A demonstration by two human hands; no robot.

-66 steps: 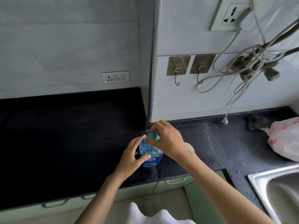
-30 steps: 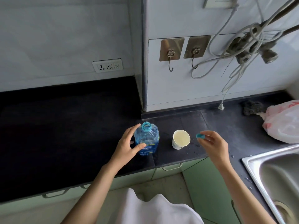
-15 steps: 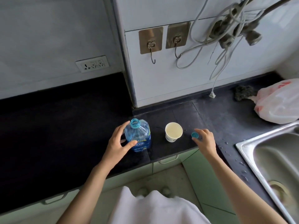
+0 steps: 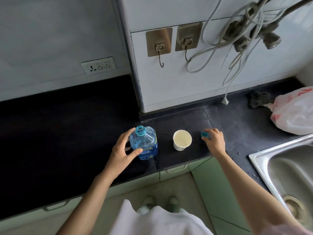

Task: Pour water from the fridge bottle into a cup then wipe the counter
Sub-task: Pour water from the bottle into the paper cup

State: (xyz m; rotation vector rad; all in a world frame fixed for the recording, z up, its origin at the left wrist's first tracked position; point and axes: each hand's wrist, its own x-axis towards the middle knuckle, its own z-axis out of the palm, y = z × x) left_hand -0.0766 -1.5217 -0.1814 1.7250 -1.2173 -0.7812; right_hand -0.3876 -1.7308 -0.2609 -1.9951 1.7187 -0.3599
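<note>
Uncapping step: my left hand [image 4: 122,154] has its grip wrapped around the open bottle [image 4: 145,145], my right hand [image 4: 214,140] pinches the cap [image 4: 204,134] at the worktop [image 4: 237,126]; next, release it, then tilt toward the 1 cup [image 4: 182,140].

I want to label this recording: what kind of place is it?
Most likely a home kitchen: a dark counter with green cabinet drawers below, a steel sink, and wall hooks.

Left hand [image 4: 122,150] curled round bottle [image 4: 145,145], forearm from 7 o'clock; right hand [image 4: 214,140] pinches cap [image 4: 204,134], forearm from 5.
</note>
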